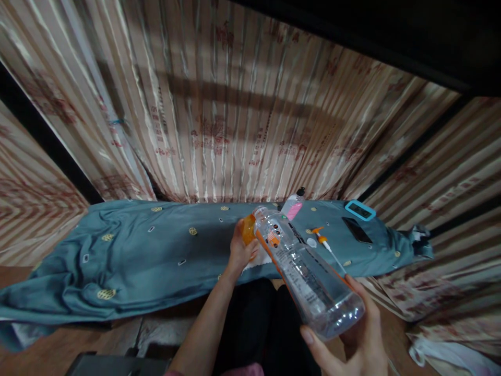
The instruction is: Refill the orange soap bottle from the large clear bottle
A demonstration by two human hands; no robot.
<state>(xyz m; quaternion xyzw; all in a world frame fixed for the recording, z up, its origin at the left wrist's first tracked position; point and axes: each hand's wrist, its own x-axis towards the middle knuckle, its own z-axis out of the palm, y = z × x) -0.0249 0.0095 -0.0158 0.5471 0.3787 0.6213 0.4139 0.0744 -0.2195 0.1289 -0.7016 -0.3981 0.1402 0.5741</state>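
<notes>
My right hand [352, 334] grips a large clear plastic bottle [313, 282] near its base. The bottle is tilted, its neck pointing up and to the left, with an orange and printed label on its side. At its mouth my left hand [241, 250] is closed around a small orange bottle [249, 230], partly hidden by the fingers. Whether the two openings touch I cannot tell. On the teal cloth to the right lies an orange and white pump head [322, 240] with a long thin tube. Beside it is a small white round cap [311, 243].
A bottle with pink contents and a black top [293, 204] stands behind. A dark phone [357, 230] and a blue-framed digital clock [360, 210] lie at the right. The teal cloth [136, 256] covers the long surface; a curtain [219, 104] hangs behind it.
</notes>
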